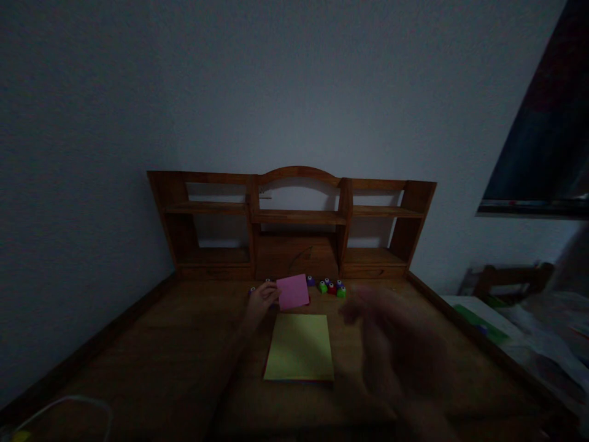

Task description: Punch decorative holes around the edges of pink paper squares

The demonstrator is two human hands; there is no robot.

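Note:
My left hand [262, 299] pinches the left edge of a pink sheet of paper [293, 291], which is raised and tilted toward me beyond a stack of yellow square paper [300, 348]. Closer to the camera, my right hand [391, 344] hovers over the desk to the right of the stack. It is smeared by motion, and how its fingers stand is not clear. Behind the pink sheet and beside it are several small coloured figures with round eyes, among them a green one [341, 293] and a red one [332, 288]. The sheet hides some of them.
A wooden shelf unit [299, 217] runs along the back of the wooden desk [184, 344], against a pale wall. A white cable [78, 399] lies at the lower left. To the right are a chair [510, 283] and a surface with a green item [481, 323]. The light is dim.

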